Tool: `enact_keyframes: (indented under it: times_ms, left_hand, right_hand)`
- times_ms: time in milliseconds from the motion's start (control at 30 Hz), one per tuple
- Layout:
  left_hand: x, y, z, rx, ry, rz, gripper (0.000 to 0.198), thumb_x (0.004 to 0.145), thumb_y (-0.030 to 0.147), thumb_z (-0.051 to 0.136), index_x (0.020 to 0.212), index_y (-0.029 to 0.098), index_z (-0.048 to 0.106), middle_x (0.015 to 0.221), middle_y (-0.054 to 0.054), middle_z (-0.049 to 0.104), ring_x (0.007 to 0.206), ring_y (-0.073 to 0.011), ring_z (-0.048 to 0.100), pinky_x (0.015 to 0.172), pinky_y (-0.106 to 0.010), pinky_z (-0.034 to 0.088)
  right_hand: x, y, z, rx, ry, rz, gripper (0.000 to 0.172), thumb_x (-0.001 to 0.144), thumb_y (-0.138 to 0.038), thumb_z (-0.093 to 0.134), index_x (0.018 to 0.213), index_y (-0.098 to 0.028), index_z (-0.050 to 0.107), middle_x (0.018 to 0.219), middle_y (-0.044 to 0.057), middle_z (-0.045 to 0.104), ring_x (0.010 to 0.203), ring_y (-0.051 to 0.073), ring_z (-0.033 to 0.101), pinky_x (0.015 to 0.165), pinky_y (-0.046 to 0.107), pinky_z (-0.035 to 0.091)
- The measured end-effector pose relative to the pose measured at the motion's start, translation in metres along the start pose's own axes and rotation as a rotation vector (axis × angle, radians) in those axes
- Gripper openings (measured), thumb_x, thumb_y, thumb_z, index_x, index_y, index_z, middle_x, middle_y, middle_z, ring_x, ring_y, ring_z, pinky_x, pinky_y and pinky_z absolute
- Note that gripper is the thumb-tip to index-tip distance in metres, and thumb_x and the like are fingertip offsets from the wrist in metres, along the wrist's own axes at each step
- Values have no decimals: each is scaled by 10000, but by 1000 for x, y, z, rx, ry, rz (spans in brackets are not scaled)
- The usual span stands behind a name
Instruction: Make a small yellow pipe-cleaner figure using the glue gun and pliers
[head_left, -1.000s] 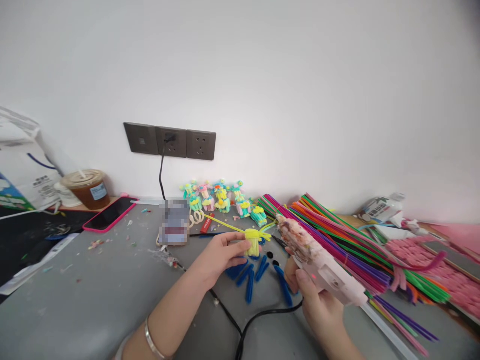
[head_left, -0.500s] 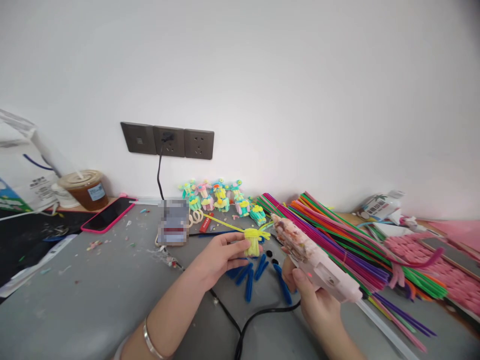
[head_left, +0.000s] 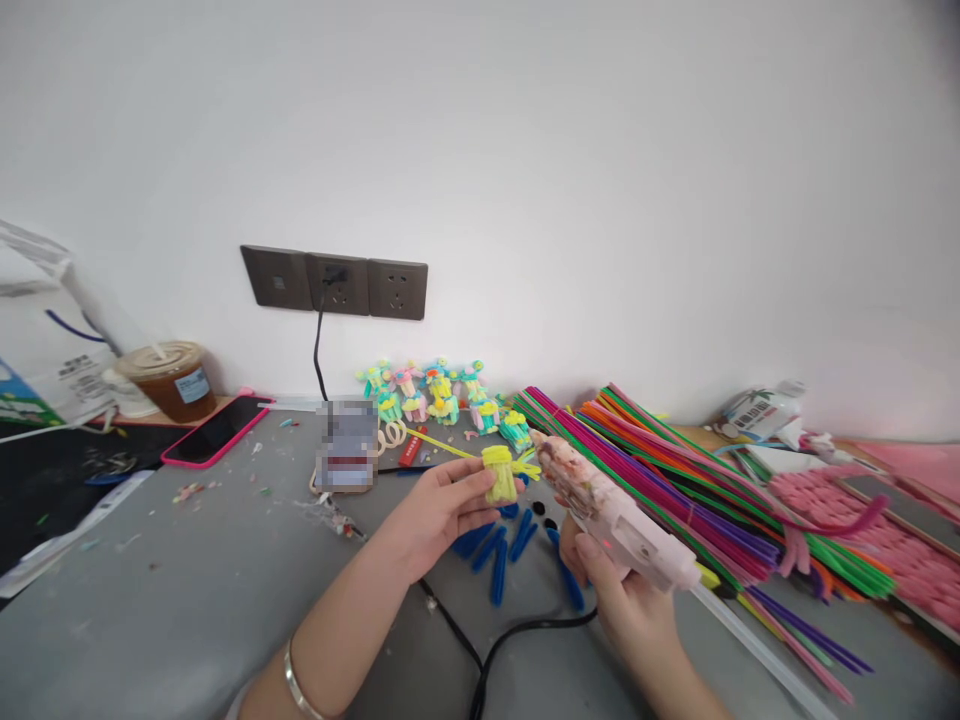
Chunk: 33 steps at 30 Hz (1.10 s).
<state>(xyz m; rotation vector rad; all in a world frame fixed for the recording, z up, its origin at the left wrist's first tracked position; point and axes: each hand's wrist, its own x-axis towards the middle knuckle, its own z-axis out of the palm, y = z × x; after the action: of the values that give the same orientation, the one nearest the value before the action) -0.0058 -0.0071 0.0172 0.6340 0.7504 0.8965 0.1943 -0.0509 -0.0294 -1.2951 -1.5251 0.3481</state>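
Note:
Between the thumb and fingers of my left hand [head_left: 442, 505] is a small yellow pipe-cleaner figure [head_left: 500, 476], with loose yellow ends sticking out to its right. My right hand [head_left: 626, 600] is wrapped round a pale pink hot glue gun [head_left: 619, 515], its front caked with brownish residue and a small red light glowing on its side. A long translucent glue stick [head_left: 750, 640] runs out of its back. The gun's nozzle points up and left, a little right of the yellow figure and apart from it. Below lie several folded blue pipe cleaners [head_left: 498, 572].
Several finished pastel pipe-cleaner figures [head_left: 442, 390] stand by the wall. Bundles of coloured pipe cleaners [head_left: 660, 480] lie at right. A phone [head_left: 345, 450] stands behind my left hand; a pink-cased phone [head_left: 217, 430] and a drink cup [head_left: 171, 380] are at left. A black cable [head_left: 517, 630] crosses the table.
The glue gun has shifted slightly left and up, nearer the yellow figure. My left hand has tilted the figure and moved it a little left and up.

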Motion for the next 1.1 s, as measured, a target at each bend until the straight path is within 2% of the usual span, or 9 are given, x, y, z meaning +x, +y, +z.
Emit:
enact_keyframes:
  times_ms: [200, 500, 633, 700, 833, 1000, 1100]
  left_hand:
    - [2, -2, -2, -4, -18, 15, 141, 851, 189, 687, 982, 141, 706, 1025, -109, 770, 979, -212, 729, 749, -233, 566]
    - [1, -2, -4, 8, -42, 50, 230, 786, 276, 761, 970, 148, 711, 973, -108, 772, 950, -202, 725, 770, -238, 554]
    - [4, -4, -6, 99, 37, 56, 316, 709, 317, 817, 961, 160, 707, 957, -89, 770, 899, -191, 718, 768, -252, 548]
    - [8, -7, -8, 211, 116, 74, 349, 674, 325, 836, 952, 158, 710, 918, -77, 770, 875, -181, 707, 741, -237, 534]
    - [14, -12, -14, 381, 171, 109, 381, 661, 385, 826, 953, 156, 738, 780, -56, 752, 849, -183, 689, 717, -229, 506]
    - [15, -11, -17, 432, 190, 114, 413, 631, 384, 837, 965, 159, 746, 714, -29, 717, 763, -157, 656, 727, -249, 509]
    - [16, -11, -18, 437, 186, 137, 408, 637, 395, 826, 952, 150, 737, 692, -18, 694, 726, -141, 636, 711, -245, 508]
  right_hand:
    - [-2, 1, 2, 93, -62, 89, 353, 870, -548, 524, 884, -227, 669, 588, 53, 576, 595, 271, 611, 531, 399, 480]
    - [4, -10, 3, 169, -106, 69, 345, 882, -535, 517, 743, -239, 626, 460, -11, 423, 439, 199, 467, 457, 350, 405]
    - [7, -17, 2, 217, -93, 85, 329, 875, -536, 549, 768, -231, 613, 473, -21, 430, 421, 166, 418, 429, 315, 370]
    - [9, -21, 1, 265, -104, 87, 377, 884, -548, 538, 697, -222, 570, 478, -25, 419, 419, 146, 397, 420, 295, 348]
    - [21, -39, -7, 350, -154, 65, 499, 912, -544, 511, 546, -214, 431, 490, -25, 385, 436, 116, 377, 418, 267, 313]
    - [50, -78, -21, 432, -186, 30, 469, 926, -481, 527, 558, -204, 437, 486, -37, 381, 417, 100, 376, 399, 249, 278]
    - [69, -102, -27, 431, -198, 68, 442, 915, -471, 543, 577, -201, 448, 482, -50, 371, 403, 87, 350, 393, 242, 263]
